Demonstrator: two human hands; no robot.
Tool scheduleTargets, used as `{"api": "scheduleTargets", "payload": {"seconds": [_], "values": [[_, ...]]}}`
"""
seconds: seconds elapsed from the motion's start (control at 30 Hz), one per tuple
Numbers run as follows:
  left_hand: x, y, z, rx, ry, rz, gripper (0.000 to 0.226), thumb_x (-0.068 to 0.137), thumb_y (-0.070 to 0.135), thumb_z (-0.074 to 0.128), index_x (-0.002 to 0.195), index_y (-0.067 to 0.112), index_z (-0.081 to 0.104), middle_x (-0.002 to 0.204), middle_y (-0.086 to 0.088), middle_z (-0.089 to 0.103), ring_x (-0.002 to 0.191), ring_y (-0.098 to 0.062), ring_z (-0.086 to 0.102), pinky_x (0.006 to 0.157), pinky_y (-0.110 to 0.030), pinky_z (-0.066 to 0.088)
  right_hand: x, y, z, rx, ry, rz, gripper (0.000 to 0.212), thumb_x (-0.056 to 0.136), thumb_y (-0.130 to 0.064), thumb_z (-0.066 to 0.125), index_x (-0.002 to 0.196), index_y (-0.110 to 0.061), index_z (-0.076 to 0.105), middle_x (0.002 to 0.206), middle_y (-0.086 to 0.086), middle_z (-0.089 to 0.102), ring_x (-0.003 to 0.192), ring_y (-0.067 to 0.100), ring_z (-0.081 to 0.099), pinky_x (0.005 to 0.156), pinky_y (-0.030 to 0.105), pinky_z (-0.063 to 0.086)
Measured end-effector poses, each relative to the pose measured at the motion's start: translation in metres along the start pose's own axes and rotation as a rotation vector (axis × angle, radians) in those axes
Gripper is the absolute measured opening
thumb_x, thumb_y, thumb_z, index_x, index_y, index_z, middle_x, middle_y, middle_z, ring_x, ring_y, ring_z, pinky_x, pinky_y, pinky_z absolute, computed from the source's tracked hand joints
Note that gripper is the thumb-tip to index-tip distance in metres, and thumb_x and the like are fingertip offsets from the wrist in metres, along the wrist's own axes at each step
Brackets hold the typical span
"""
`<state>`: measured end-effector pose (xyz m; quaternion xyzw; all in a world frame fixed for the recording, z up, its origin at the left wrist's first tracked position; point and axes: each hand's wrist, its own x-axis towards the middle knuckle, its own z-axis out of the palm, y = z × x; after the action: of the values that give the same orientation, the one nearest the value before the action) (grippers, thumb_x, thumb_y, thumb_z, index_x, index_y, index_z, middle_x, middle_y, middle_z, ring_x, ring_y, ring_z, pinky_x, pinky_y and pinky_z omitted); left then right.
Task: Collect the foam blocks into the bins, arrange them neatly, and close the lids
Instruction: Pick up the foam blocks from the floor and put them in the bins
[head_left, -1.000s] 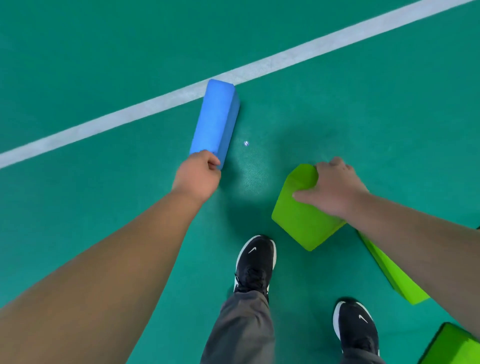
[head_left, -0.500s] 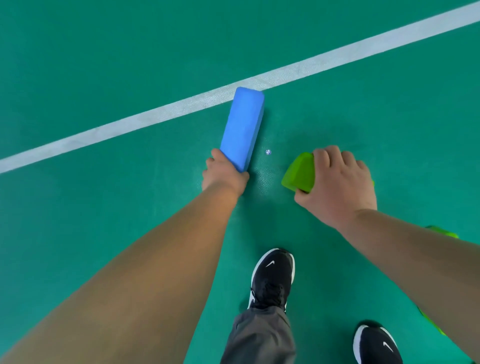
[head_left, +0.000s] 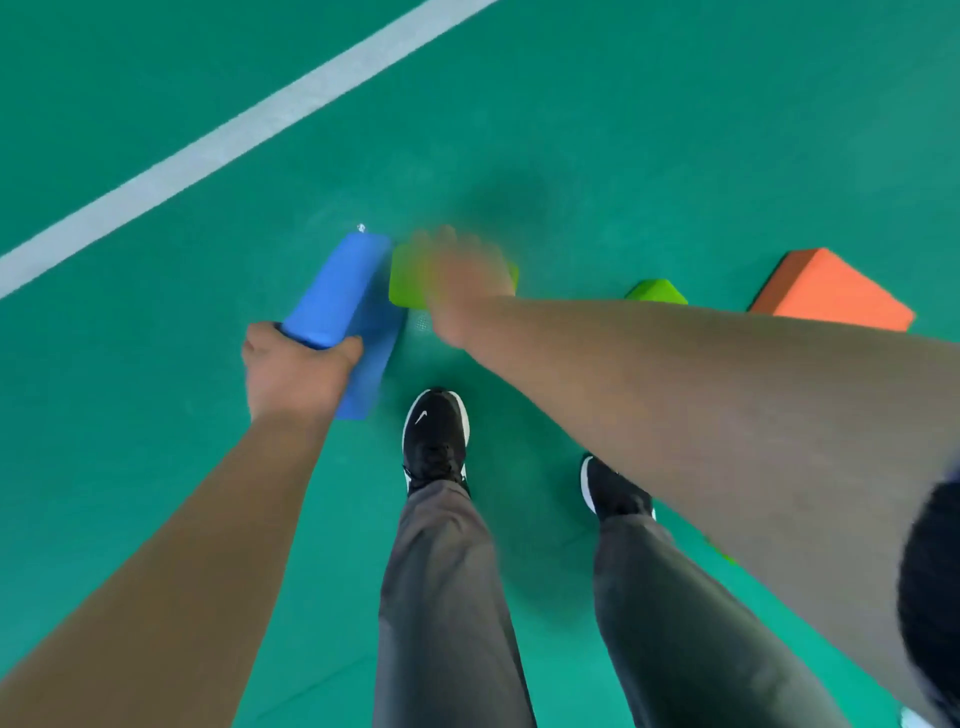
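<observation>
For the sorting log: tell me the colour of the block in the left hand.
Blue block, gripped by the left hand; head view.

My left hand (head_left: 296, 374) grips the near end of a blue block (head_left: 337, 291), fingers (head_left: 260, 335) wrapped round it, the block pointing away from me. Just beside its far end my right hand (head_left: 462, 280), blurred, clasps a green block (head_left: 408, 283) from above. Past my right forearm a second green block (head_left: 655, 292) and an orange block (head_left: 831, 291) lie on the green floor (head_left: 675, 130). A white line (head_left: 249, 130) crosses the floor at upper left. Below are my black shoes (head_left: 435, 436) and grey trousers (head_left: 441, 597)
</observation>
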<state>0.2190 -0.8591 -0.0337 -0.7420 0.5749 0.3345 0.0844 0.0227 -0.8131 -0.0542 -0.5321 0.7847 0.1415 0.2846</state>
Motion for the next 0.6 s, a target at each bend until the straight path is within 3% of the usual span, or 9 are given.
{"api": "scheduleTargets", "payload": {"seconds": [0.23,0.33,0.6], "values": [[-0.12,0.022,0.047,0.185,-0.069,0.292,0.074,0.069,0.045,0.085,0.128,0.014,0.053,0.126,-0.016,0.05,0.116,-0.038,0.051,0.102,-0.048,0.047,-0.125,0.091,0.041,0.21,-0.076,0.2,0.08,0.075,-0.026,0.083,0.138,-0.016,0.035,0.132,0.006,0.049,0.115,0.033,0.056,0.078,0.041,0.038],[-0.17,0.053,0.083,0.267,-0.126,0.439,0.076,0.066,0.047,0.085,0.13,0.018,0.056,0.123,-0.015,0.052,0.114,-0.037,0.051,0.1,-0.046,0.047,-0.179,0.159,0.054,0.322,-0.103,0.295,0.074,0.078,-0.034,0.082,0.133,-0.015,0.037,0.13,0.006,0.051,0.115,0.034,0.056,0.075,0.041,0.038],[-0.287,0.14,0.17,0.508,-0.33,0.547,0.074,0.066,0.059,0.077,0.127,0.023,0.054,0.123,-0.01,0.05,0.113,-0.037,0.05,0.095,-0.044,0.045,-0.296,0.282,0.095,0.397,-0.165,0.423,0.066,0.078,-0.035,0.078,0.127,-0.016,0.038,0.127,0.008,0.051,0.114,0.037,0.055,0.081,0.044,0.044]]}}
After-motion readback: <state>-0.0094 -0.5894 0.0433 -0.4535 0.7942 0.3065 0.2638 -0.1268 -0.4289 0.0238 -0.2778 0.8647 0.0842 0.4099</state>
